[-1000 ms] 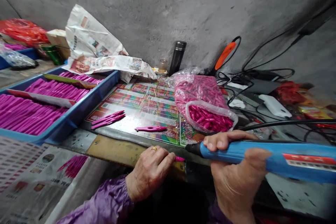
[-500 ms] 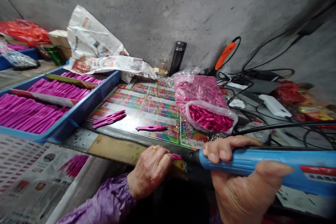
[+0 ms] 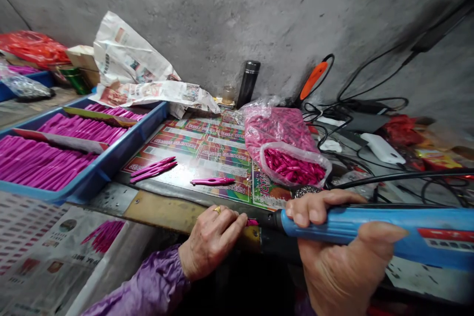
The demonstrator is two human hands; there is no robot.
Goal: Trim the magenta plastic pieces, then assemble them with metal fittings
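Observation:
My right hand (image 3: 338, 252) is wrapped round the blue handle of a corded soldering tool (image 3: 370, 227), whose dark tip points left at the bench's front edge. My left hand (image 3: 211, 239), in a purple sleeve and wearing a ring, pinches a small pink plastic piece (image 3: 252, 222) right at that tip. On the printed sheet (image 3: 207, 153) lie one pink piece (image 3: 212, 181) and a small bunch of pink pieces (image 3: 153, 168).
A clear bag of pink parts (image 3: 289, 150) sits behind the tool. Blue trays of magenta pieces (image 3: 55, 148) fill the left. Newspaper (image 3: 137, 71), a black flask (image 3: 248, 84), an orange-handled tool (image 3: 313, 80) and tangled cables (image 3: 370, 108) line the grey wall.
The tool tip moved left and down until it met the pink piece in my left hand. The view shifted slightly; the things on the bench stayed put.

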